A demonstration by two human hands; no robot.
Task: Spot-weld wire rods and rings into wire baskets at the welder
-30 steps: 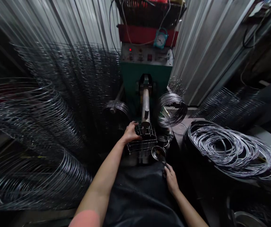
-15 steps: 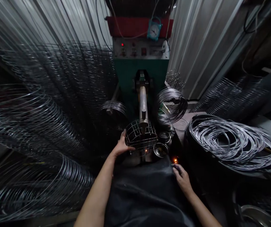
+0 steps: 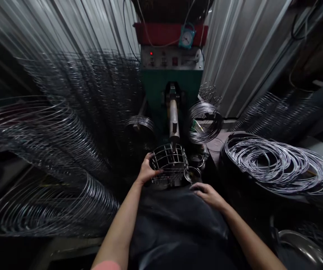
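Observation:
A round wire basket (image 3: 169, 162) of shiny metal rods sits under the tip of the welding machine's arm (image 3: 173, 118). My left hand (image 3: 147, 169) grips its left side, thumb in front and fingers behind the rim. Just right of the basket is a small metal bowl (image 3: 192, 175), with another bowl (image 3: 197, 160) behind it. My right hand (image 3: 206, 193) is at the front edge of the nearer bowl, fingers bent and close together. Whatever small thing may be between its fingertips is too dark to make out.
Tall stacks of wire rings (image 3: 74, 127) crowd the left side. A wire coil (image 3: 205, 122) hangs right of the machine arm. Loose wire rings (image 3: 279, 163) fill a dark tub at right. The machine's control panel (image 3: 172, 59) has a lit red lamp and a blue clock (image 3: 187, 37).
My right hand has moved left and slightly up to the small bowl. The orange glowing sparks beside it and under the basket have faded. My left hand keeps its hold; the view has shifted slightly.

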